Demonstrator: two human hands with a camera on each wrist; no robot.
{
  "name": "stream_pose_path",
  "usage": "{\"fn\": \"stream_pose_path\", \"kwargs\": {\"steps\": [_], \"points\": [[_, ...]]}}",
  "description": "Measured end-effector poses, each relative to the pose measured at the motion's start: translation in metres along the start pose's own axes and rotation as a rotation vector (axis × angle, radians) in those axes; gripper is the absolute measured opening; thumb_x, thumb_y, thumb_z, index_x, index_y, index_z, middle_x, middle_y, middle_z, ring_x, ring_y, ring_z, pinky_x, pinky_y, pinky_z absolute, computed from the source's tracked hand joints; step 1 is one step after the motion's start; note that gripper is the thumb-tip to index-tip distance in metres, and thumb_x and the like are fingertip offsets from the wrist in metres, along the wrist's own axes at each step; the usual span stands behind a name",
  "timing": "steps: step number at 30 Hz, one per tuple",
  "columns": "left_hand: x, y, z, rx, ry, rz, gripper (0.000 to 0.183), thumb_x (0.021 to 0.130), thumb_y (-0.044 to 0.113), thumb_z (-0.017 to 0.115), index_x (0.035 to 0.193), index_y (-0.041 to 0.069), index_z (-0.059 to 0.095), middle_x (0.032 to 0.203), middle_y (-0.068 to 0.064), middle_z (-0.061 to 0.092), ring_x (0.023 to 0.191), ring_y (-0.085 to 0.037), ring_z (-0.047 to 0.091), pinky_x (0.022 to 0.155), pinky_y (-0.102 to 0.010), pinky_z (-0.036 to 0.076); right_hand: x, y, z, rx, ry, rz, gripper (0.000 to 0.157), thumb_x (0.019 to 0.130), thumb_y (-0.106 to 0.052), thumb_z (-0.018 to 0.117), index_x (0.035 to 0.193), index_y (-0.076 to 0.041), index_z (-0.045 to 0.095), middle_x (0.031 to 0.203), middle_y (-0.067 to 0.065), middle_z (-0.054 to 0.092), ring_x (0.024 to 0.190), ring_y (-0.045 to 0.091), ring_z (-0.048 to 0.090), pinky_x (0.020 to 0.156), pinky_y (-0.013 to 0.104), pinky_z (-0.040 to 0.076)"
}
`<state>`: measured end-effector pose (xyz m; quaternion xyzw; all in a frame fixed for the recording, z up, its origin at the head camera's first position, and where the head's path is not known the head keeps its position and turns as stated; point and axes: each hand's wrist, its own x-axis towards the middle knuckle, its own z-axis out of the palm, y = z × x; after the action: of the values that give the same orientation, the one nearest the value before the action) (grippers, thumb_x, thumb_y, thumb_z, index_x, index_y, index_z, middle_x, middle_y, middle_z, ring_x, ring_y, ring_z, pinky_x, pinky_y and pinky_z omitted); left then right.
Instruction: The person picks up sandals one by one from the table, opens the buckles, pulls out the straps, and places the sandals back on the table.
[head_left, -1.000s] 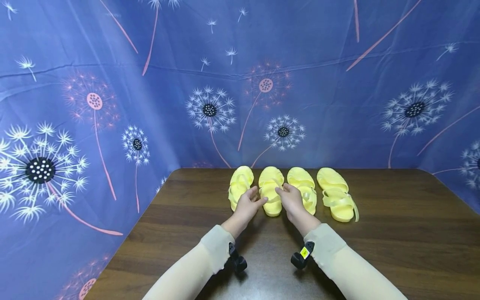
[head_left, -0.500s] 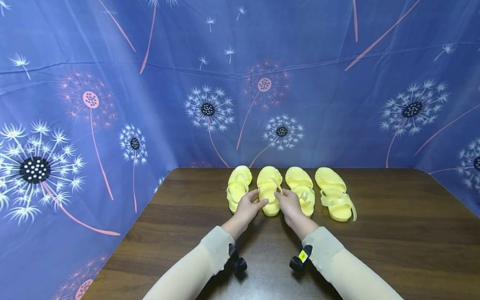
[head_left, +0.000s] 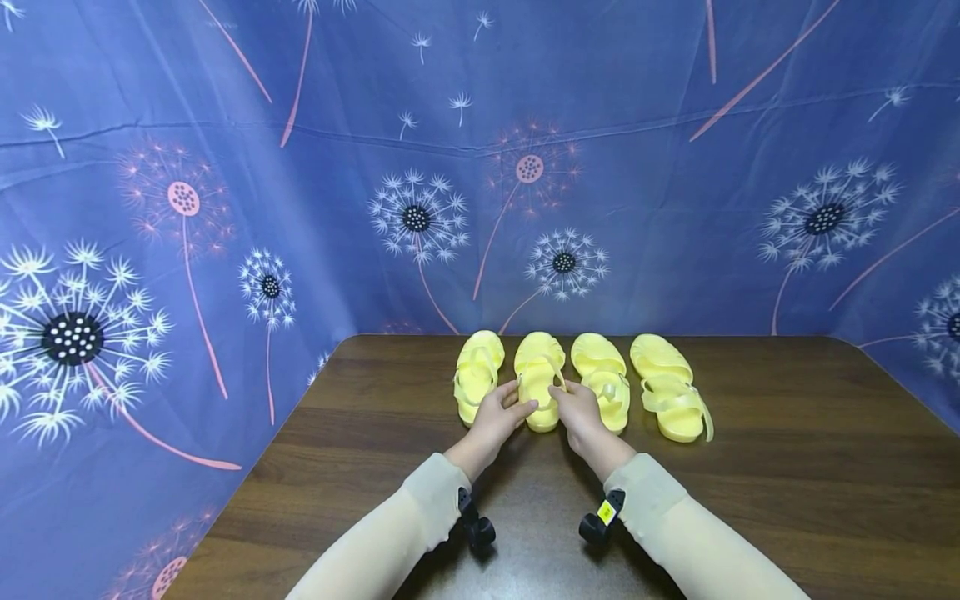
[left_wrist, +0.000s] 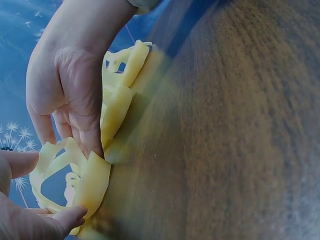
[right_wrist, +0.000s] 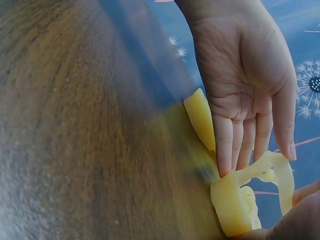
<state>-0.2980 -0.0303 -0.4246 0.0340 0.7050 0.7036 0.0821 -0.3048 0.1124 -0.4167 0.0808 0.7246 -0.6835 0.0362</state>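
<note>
Several yellow strapped sandals stand in a row near the table's back edge. My hands close in from both sides on the second sandal (head_left: 537,367) from the left, whose rear strap loops upward. My left hand (head_left: 491,421) holds its left side, thumb toward the strap and fingers by the sole. On the right side, my right hand (head_left: 585,412) holds it, thumb at the strap. In the left wrist view, the sandal (left_wrist: 95,185) sits between both hands, its sole toward the table; some fingertips are hidden. The right wrist view shows the left hand (right_wrist: 245,85) reaching to the sandal (right_wrist: 231,202).
The leftmost sandal (head_left: 478,367) is just left of my left hand. Two more, the third sandal (head_left: 600,354) and the rightmost sandal (head_left: 663,367), stand to the right. A brown wooden table (head_left: 787,483) spreads below. Behind hangs a blue dandelion-print cloth (head_left: 645,208).
My right hand has moved slightly left and down against the second sandal. The left hand stays nearly still at its left side. The sandals have hardly moved.
</note>
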Motion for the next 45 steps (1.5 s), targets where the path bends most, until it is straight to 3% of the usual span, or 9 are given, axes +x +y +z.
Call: {"fn": "stream_pose_path", "kwargs": {"steps": [8,17,25,35,45], "points": [[-0.003,0.0,-0.001,-0.021,-0.008,0.002,0.066,0.092,0.01,0.064,0.147,-0.006,0.03,0.149,-0.028,0.036,0.136,-0.038,0.041,0.107,-0.043,0.042,-0.003,0.0,0.001,0.014,-0.006,-0.013,0.051,0.102,-0.011,0.042,0.141,0.019,0.029,0.148,0.034,0.031,0.139,0.043,0.03,0.116,0.051,0.027],[-0.009,0.0,-0.002,0.001,-0.03,0.061,0.067,0.092,0.012,0.066,0.145,-0.01,0.031,0.147,-0.031,0.038,0.133,-0.036,0.045,0.104,-0.038,0.047,-0.008,0.003,0.002,-0.026,-0.003,-0.011,0.053,0.102,-0.013,0.043,0.144,0.016,0.027,0.15,0.032,0.03,0.141,0.042,0.028,0.116,0.052,0.026],[-0.009,-0.002,-0.003,-0.028,-0.032,0.027,0.065,0.092,0.008,0.064,0.146,-0.008,0.031,0.147,-0.029,0.04,0.134,-0.037,0.043,0.105,-0.04,0.045,-0.012,0.004,0.001,-0.029,-0.014,-0.021,0.053,0.102,-0.013,0.042,0.143,0.017,0.027,0.152,0.032,0.025,0.142,0.043,0.023,0.117,0.054,0.023],[-0.02,-0.004,-0.003,-0.03,-0.058,0.029,0.063,0.093,0.005,0.062,0.146,-0.009,0.031,0.145,-0.031,0.04,0.133,-0.038,0.044,0.104,-0.042,0.046,-0.024,0.005,0.0,0.002,-0.053,-0.033,0.053,0.102,-0.011,0.039,0.142,0.02,0.024,0.153,0.034,0.021,0.143,0.044,0.02,0.118,0.053,0.019],[-0.034,-0.003,-0.002,-0.033,-0.028,0.023,0.064,0.092,0.007,0.065,0.145,-0.007,0.034,0.144,-0.029,0.043,0.13,-0.036,0.048,0.101,-0.039,0.048,-0.037,0.006,-0.002,-0.007,-0.086,-0.029,0.055,0.103,-0.012,0.038,0.145,0.018,0.018,0.154,0.033,0.015,0.143,0.046,0.017,0.118,0.053,0.018]]}}
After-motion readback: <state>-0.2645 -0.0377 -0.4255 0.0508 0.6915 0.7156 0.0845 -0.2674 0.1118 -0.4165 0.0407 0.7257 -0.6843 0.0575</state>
